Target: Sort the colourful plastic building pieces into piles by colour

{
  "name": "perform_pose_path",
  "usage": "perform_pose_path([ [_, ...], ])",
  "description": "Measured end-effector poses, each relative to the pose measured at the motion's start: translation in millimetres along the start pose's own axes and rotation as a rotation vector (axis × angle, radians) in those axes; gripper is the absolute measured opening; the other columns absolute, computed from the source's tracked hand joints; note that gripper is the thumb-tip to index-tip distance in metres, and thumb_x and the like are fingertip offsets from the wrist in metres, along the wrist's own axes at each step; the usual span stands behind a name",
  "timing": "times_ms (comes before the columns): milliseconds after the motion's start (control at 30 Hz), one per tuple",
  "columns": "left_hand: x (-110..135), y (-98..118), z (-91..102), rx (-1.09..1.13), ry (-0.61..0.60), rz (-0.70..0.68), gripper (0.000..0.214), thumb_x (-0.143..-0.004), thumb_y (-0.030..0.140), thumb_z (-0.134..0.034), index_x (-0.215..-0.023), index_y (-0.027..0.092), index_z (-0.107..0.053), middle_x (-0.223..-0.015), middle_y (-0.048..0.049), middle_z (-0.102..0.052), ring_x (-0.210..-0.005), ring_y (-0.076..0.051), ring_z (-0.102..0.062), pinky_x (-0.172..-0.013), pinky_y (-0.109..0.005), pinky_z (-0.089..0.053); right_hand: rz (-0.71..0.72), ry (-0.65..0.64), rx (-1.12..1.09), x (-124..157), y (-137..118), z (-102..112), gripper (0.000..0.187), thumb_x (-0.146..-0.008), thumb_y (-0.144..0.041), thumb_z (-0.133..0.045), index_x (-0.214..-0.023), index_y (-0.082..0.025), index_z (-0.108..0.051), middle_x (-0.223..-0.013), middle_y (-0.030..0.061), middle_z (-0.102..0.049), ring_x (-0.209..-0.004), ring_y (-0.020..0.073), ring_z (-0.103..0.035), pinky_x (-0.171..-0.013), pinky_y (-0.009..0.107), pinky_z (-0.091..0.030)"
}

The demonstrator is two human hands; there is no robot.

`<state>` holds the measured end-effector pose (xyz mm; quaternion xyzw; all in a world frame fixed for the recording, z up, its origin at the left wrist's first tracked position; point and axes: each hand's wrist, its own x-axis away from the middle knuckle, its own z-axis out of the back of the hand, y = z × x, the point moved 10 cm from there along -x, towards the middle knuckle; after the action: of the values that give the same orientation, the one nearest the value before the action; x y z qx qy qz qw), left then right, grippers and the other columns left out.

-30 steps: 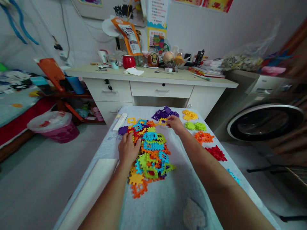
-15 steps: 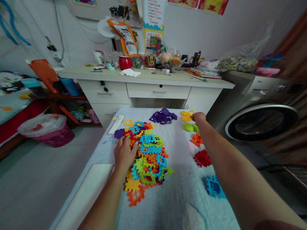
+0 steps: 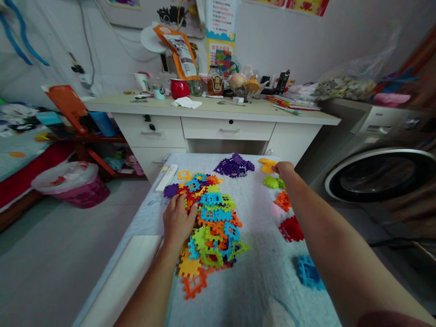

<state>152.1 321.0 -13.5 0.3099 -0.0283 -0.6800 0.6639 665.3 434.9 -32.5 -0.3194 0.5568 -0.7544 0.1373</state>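
On the cloth-covered table lies a long mixed pile of toothed plastic building pieces (image 3: 218, 213) in blue, green, orange, yellow and red. My left hand (image 3: 179, 220) rests on the pile's left side, fingers apart, holding nothing that shows. My right hand (image 3: 284, 169) reaches to the far right, its fingers pinched at the edge of the yellow pieces (image 3: 267, 164); it seems to grip a yellow building piece there. Nearer me in a row lie green pieces (image 3: 271, 182), orange pieces (image 3: 282, 200), red pieces (image 3: 292, 228) and blue pieces (image 3: 309, 271). A purple heap (image 3: 234, 165) sits at the far middle.
A white box-like strip (image 3: 166, 178) lies at the table's left edge. Behind stands a white desk (image 3: 211, 113) with jars and a red pot (image 3: 179, 88). A washing machine (image 3: 378, 150) is on the right, a pink bin (image 3: 75, 193) on the left.
The view has shifted slightly, moving everything a little rightward in the picture. My right hand has lowered slightly at the yellow pieces; my left hand stays on the mixed pile.
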Motion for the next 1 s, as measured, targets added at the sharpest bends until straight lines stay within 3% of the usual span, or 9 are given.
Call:
perform_pose_path([
  [133, 0, 1, 1.1, -0.001, 0.007, -0.005, 0.05, -0.09, 0.046, -0.045, -0.127, 0.013, -0.054, -0.133, -0.0166, -0.053, -0.123, -0.031, -0.053, -0.105, -0.046, -0.043, 0.058, -0.018, -0.074, 25, -5, 6, 0.023, -0.085, 0.001, -0.05, -0.099, -0.015, -0.057, -0.07, -0.003, -0.058, -0.053, 0.006, -0.059, -0.054, 0.015, -0.052],
  [267, 1, 2, 2.1, 0.005, 0.003, -0.004, 0.049, -0.09, 0.046, -0.045, -0.126, 0.014, -0.055, -0.132, -0.0164, -0.054, -0.122, -0.031, -0.054, -0.104, -0.047, -0.044, 0.142, -0.121, -0.128, 72, -10, 1, 0.015, -0.082, -0.003, -0.055, -0.085, -0.017, -0.058, -0.071, -0.0022, -0.06, -0.058, 0.0067, -0.062, -0.059, 0.017, -0.055],
  [333, 1, 3, 2.5, 0.017, 0.0, -0.002, 0.049, -0.09, 0.046, -0.045, -0.126, 0.014, -0.055, -0.131, -0.0165, -0.054, -0.121, -0.032, -0.054, -0.104, -0.047, -0.044, 0.188, -0.235, -0.131, 106, -8, -7, 0.012, -0.079, -0.007, -0.058, -0.084, -0.018, -0.058, -0.073, -0.0013, -0.063, -0.061, 0.0085, -0.063, -0.061, 0.02, -0.055],
  [400, 1, 3, 2.8, 0.036, -0.005, -0.001, 0.049, -0.09, 0.047, -0.044, -0.125, 0.014, -0.055, -0.132, -0.0166, -0.054, -0.121, -0.032, -0.054, -0.104, -0.048, -0.044, 0.284, -0.45, -0.082, 150, -5, -24, 0.013, -0.076, -0.011, -0.061, -0.087, -0.018, -0.06, -0.078, 0.0002, -0.066, -0.065, 0.0103, -0.064, -0.062, 0.022, -0.054],
  [500, 1, 4, 3.5, 0.092, -0.014, 0.003, 0.049, -0.091, 0.047, -0.041, -0.124, 0.014, -0.056, -0.13, -0.0161, -0.056, -0.121, -0.032, -0.054, -0.104, -0.049, -0.043, 0.43, -0.713, 0.131, 216, 15, -47, 0.013, -0.075, -0.021, -0.063, -0.088, -0.018, -0.063, -0.084, 0.0029, -0.07, -0.075, 0.0148, -0.066, -0.07, 0.028, -0.054],
  [600, 0, 7, 6.6, 0.197, -0.009, -0.005, 0.046, -0.093, 0.045, -0.039, -0.121, 0.014, -0.057, -0.124, -0.0148, -0.06, -0.12, -0.03, -0.055, -0.106, -0.047, -0.043, 0.632, -0.804, 0.42, 263, 37, -64, 0.024, -0.078, -0.024, -0.061, -0.101, -0.019, -0.068, -0.104, 0.0065, -0.071, -0.095, 0.0198, -0.064, -0.088, 0.036, -0.05],
  [700, 0, 12, 9.4, 0.295, -0.009, -0.035, 0.044, -0.093, 0.043, -0.038, -0.122, 0.016, -0.056, -0.124, -0.0134, -0.061, -0.121, -0.026, -0.055, -0.108, -0.044, -0.042, 0.75, -0.784, 0.61, 280, 54, -81, 0.042, -0.078, -0.017, -0.057, -0.12, -0.02, -0.063, -0.126, 0.0089, -0.064, -0.114, 0.023, -0.058, -0.1, 0.038, -0.044],
  [800, 0, 14, 7.9, 0.36, -0.034, -0.043, 0.043, -0.093, 0.041, -0.038, -0.125, 0.016, -0.054, -0.129, -0.0132, -0.06, -0.124, -0.024, -0.054, -0.108, -0.043, -0.042, 0.763, -0.799, 0.709, 279, 66, -99, 0.052, -0.078, -0.01, -0.053, -0.129, -0.02, -0.058, -0.126, 0.0082, -0.064, -0.113, 0.0225, -0.059, -0.099, 0.036, -0.045],
  [1000, 2, 15, 5.6, 0.383, -0.076, -0.041, 0.046, -0.094, 0.042, -0.038, -0.13, 0.016, -0.051, -0.132, -0.0133, -0.059, -0.127, -0.024, -0.053, -0.109, -0.043, -0.041, 0.839, -0.751, 0.778, 270, 66, -106, 0.046, -0.078, -0.014, -0.06, -0.124, -0.02, -0.061, -0.121, 0.008, -0.065, -0.107, 0.0212, -0.06, -0.095, 0.033, -0.045],
])
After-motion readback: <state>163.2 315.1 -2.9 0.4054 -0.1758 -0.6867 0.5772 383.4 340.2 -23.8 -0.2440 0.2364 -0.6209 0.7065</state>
